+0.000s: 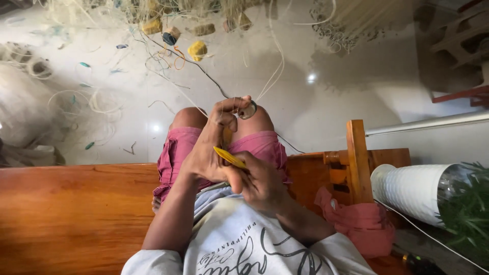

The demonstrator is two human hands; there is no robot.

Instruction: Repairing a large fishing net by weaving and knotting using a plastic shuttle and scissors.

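I sit on a wooden bench (71, 209) in pink shorts. My left hand (214, 142) is raised over my knees, fingers pinched on thin pale fishing line (272, 76) and a small ring-shaped weight (248, 109). My right hand (260, 183) sits just below it and grips a flat yellow netting needle (229, 157), whose tip points up left against my left palm. The line runs up from my fingers to a pile of net (168, 15) on the tiled floor ahead.
Yellow and brown floats (197, 49) lie in the net on the glossy floor. The bench armrest post (358, 158) stands to my right with a pink cloth (361, 224) below it. A white ribbed pot (412, 191) with a green plant lies at far right.
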